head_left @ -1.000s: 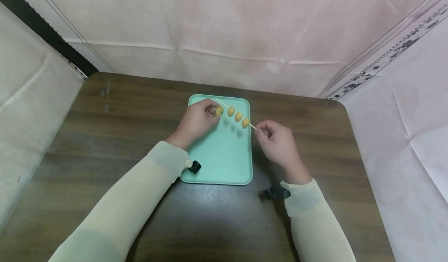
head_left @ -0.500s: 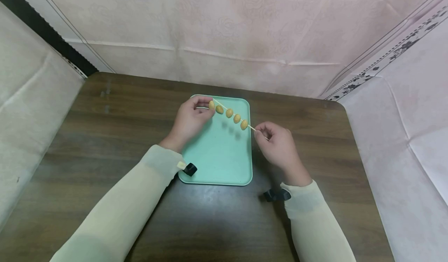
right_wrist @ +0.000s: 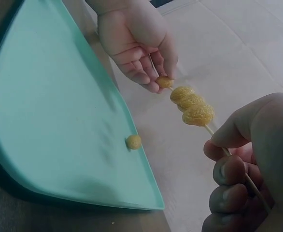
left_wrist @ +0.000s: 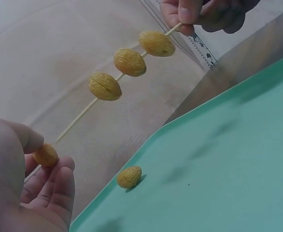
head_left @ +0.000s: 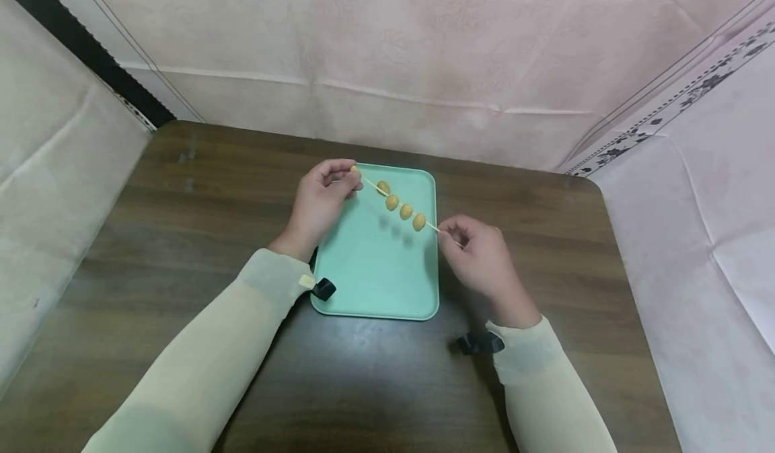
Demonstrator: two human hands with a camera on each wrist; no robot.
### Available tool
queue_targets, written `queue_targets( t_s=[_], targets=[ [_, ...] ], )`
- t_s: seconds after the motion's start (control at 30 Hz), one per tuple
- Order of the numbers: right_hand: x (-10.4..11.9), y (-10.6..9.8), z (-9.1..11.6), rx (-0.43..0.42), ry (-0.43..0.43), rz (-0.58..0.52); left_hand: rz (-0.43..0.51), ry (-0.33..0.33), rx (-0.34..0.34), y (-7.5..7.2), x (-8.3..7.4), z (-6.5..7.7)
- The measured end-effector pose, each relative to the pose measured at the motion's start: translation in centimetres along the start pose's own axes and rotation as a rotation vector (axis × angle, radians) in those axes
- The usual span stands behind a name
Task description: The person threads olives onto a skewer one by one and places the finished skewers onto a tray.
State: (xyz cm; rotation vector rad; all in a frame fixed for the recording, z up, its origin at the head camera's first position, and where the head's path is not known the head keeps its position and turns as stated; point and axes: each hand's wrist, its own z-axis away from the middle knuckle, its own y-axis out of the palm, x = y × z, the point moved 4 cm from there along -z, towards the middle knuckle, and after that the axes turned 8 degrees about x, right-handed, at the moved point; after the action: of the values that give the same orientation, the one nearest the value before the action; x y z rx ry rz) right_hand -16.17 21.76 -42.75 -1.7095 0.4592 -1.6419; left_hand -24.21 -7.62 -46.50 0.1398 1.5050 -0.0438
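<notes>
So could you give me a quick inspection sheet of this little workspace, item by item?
Surface: dark wooden table bearing a green tray.
Job's things: thin skewer with three yellow balls threaded on; one loose ball lying on the tray.
Clutter: nothing seen.
Grips: left hand pinches a ball at the skewer's tip; right hand pinches the skewer's other end.
Cables: nothing seen.
Surroundings: pale pink cloth walls.

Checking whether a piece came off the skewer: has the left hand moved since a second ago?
Yes. The left hand has drawn back along the skewer toward the tray's far-left corner, pinching one yellow piece pulled off the tip.
</notes>
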Motion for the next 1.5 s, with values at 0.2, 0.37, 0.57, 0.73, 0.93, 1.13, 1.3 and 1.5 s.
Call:
queue_targets(
  t_s=[0.2,0.37,0.57,0.73,0.93,1.13,1.3,1.5],
  targets=[
    [0.3,0.1,0.1,0.0,-0.016,0.001,0.021,0.001,-0.006,-0.1,0.0,-0.1],
    [0.4,0.1,0.1,-0.008,-0.017,0.003,0.031,-0.011,-0.012,-0.1,-0.1,0.1],
    [0.5,0.1,0.1,-0.004,-0.01,0.006,0.014,-0.029,-0.023,-0.2,-0.1,0.2],
    [0.5,0.1,0.1,0.0,-0.002,0.006,-0.022,-0.016,-0.023,-0.2,0.1,0.4],
    [0.4,0.1,0.1,-0.002,-0.012,0.011,-0.093,0.012,-0.035,-0.3,0.0,0.7],
    [0.5,0.1,0.2,0.006,-0.017,0.011,-0.146,0.063,-0.118,-0.5,-0.2,1.0],
    [0.7,0.1,0.2,0.011,-0.028,0.01,-0.176,0.095,-0.138,-0.4,-0.3,1.3],
    [1.0,0.4,0.1,0.008,-0.048,0.004,-0.165,0.122,-0.151,-0.4,-0.3,1.4]
  ],
)
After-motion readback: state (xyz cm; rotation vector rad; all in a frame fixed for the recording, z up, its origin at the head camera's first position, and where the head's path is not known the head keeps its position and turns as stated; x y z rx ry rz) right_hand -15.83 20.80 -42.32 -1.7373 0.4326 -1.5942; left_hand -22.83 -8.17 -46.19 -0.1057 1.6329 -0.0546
